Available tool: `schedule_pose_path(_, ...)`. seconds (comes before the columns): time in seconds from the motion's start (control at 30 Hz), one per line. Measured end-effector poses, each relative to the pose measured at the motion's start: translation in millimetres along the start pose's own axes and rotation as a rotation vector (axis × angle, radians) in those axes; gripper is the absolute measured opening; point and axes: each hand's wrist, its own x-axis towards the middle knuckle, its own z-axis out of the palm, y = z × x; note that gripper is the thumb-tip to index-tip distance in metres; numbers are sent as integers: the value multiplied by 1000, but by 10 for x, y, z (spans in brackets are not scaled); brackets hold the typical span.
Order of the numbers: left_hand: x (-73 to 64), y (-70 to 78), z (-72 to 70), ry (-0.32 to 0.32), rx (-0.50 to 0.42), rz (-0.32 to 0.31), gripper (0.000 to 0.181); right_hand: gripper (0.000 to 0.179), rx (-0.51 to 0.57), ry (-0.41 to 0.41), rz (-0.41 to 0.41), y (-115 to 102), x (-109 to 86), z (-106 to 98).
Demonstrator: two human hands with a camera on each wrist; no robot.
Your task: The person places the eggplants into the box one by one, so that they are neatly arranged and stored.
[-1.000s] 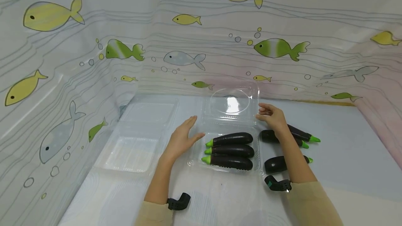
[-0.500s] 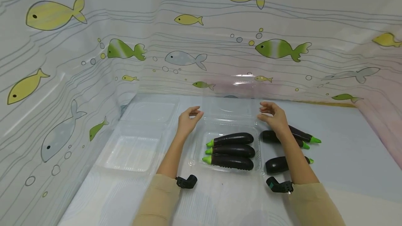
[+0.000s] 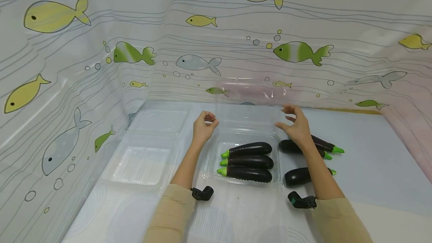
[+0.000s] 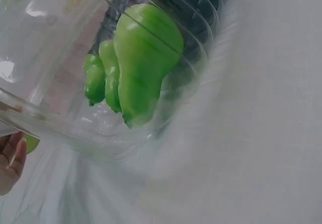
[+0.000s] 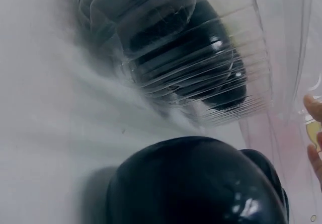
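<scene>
A clear plastic clamshell container [image 3: 243, 183] holds three dark eggplants with green stem ends, the middle eggplant [image 3: 249, 162] among them. Its raised lid [image 3: 248, 117] stands tilted behind the base. My left hand [image 3: 203, 127] pinches the lid's left edge with curled fingers; the left wrist view shows those fingertips [image 4: 14, 156] against the clear plastic. At the lid's right edge is my right hand [image 3: 297, 126], its thumb and fingers spread apart. In the right wrist view its thumb [image 5: 314, 108] is close to the plastic; whether they touch I cannot tell.
Another clear clamshell [image 3: 141, 164] lies opened on the left of the table [image 3: 364, 168]. Loose eggplants lie under and beside the right forearm, one nearer the front [image 3: 297, 177]. A fish-patterned sheet [image 3: 243, 48] rises behind and on the left.
My left hand has moved up and inward to the lid's left edge, its fingers closing in. The lid has tilted up from lying farther back. My right hand has stayed near the lid's right edge.
</scene>
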Motion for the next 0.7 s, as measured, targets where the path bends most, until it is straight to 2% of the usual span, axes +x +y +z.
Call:
schedule_pose_path(0.13, 0, -1, 16, 6, 24, -12, 20, 72, -93, 72, -95, -39, 41, -1)
schedule_pose_path(0.23, -12, -1, 22, 17, 31, -12, 20, 72, -123, 106, -134, -68, 65, 3)
schedule_pose_path(0.5, -41, 5, 17, 19, 35, 15, 19, 46, -79, 213, -170, -145, 64, 9)
schedule_pose_path(0.7, -46, 23, -24, 4, 49, 28, 22, 38, -99, 213, -201, -195, 21, 0)
